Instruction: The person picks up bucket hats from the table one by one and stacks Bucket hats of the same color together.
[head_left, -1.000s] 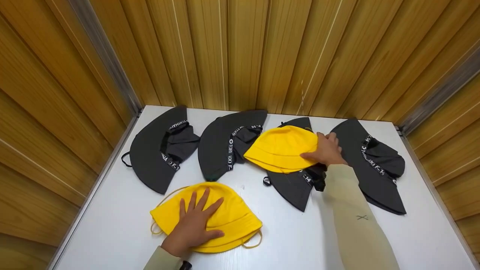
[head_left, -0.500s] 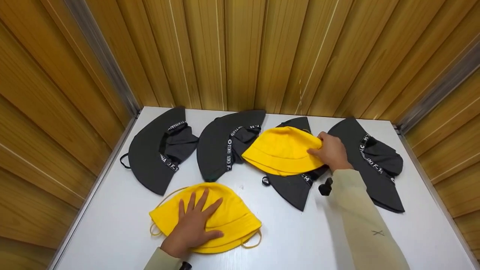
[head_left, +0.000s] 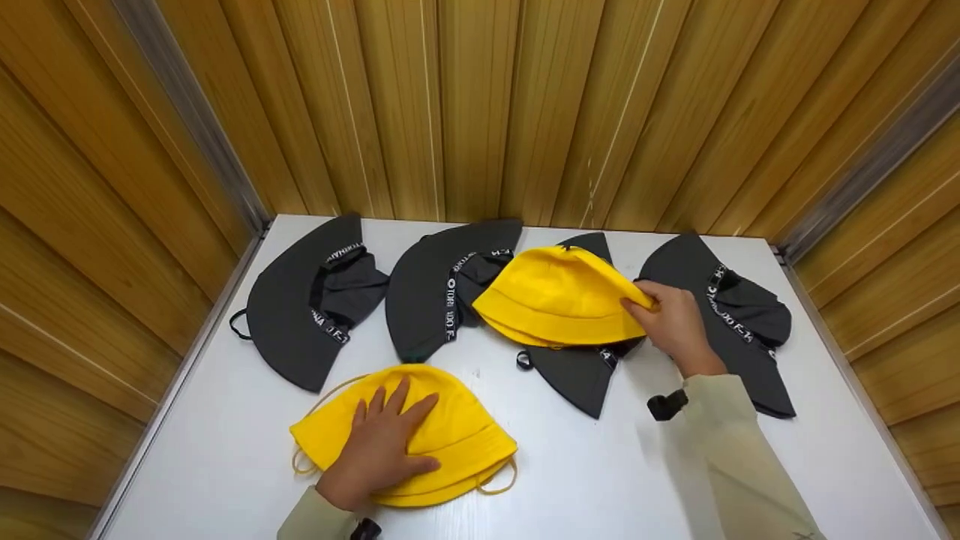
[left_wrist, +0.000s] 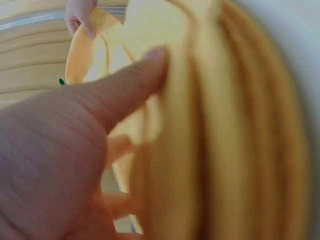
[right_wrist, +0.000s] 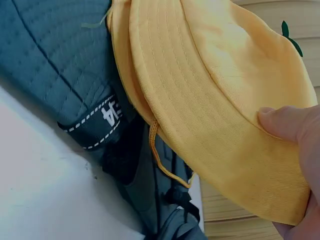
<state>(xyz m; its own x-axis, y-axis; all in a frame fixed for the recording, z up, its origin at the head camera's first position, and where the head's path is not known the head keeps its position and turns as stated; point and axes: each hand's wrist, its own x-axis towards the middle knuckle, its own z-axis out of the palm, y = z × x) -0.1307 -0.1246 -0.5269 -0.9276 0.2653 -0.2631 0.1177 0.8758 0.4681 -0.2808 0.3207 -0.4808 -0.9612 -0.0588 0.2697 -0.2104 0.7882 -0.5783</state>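
My left hand (head_left: 382,446) rests with fingers spread on a folded yellow bucket hat (head_left: 469,442) at the front of the table; a thin cord loops out at each end of its brim. My right hand (head_left: 679,322) pinches the right end of a second yellow bucket hat (head_left: 555,292) between thumb and fingers. That hat overlaps a dark wide-brimmed hat (head_left: 574,375), hiding much of it. In the right wrist view my thumb (right_wrist: 285,122) presses on the yellow cloth near the brim seam, and a thin cord (right_wrist: 162,167) hangs from the brim.
More dark folded hats lie along the back: one at the far left (head_left: 285,315), one left of centre (head_left: 416,300) and one at the right (head_left: 679,270). White lettering runs along their bands. Wood-patterned panels (head_left: 472,112) enclose the white table (head_left: 202,442).
My right hand has shifted right and slightly toward me, its grip now at the hat's right end, which looks raised. My left hand stays on the front hat, its fingers slightly closer together.
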